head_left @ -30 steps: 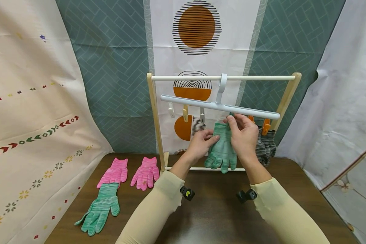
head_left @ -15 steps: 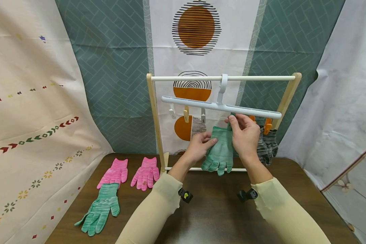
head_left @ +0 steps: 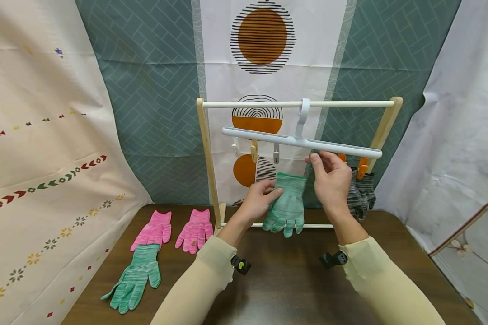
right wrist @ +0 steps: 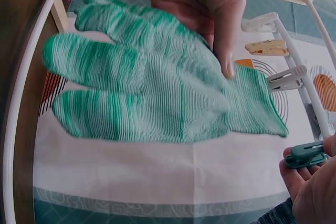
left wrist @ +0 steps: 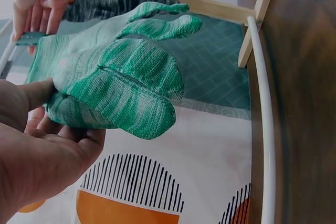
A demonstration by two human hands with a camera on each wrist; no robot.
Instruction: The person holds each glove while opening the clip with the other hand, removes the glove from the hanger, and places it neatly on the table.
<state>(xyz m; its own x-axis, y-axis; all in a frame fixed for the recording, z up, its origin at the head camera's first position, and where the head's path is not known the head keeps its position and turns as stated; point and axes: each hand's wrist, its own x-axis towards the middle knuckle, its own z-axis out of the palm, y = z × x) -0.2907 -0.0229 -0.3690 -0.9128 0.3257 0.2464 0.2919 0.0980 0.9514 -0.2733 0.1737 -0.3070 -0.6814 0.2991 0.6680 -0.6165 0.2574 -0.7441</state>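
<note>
My left hand (head_left: pixel 256 201) pinches a green striped glove (head_left: pixel 288 203) by its side, thumb in front. The glove hangs fingers down below the hanger, its cuff apart from any clip. In the right wrist view, my right hand (right wrist: pixel 320 187) pinches a dark green clip (right wrist: pixel 305 156) between thumb and fingers, just off the glove's cuff. This clip is at the pale blue hanger (head_left: pixel 264 135), which tilts down to the right. To its left hang a white clip (head_left: pixel 236 146), a beige clip (head_left: pixel 254 151) and a grey-white clip (head_left: pixel 276 154).
Orange clips (head_left: pixel 362 168) hold dark grey striped gloves (head_left: pixel 365 194) at the hanger's right end. The hanger hooks over the rack's white top rail (head_left: pixel 248 104). On the brown table (head_left: pixel 280 280), pink gloves (head_left: pixel 194 231) and another green glove (head_left: pixel 136 275) lie at left.
My left hand has drawn the green glove left and slightly down, away from my right hand. The right hand, the hanger and its clips have shifted a little to the right.
</note>
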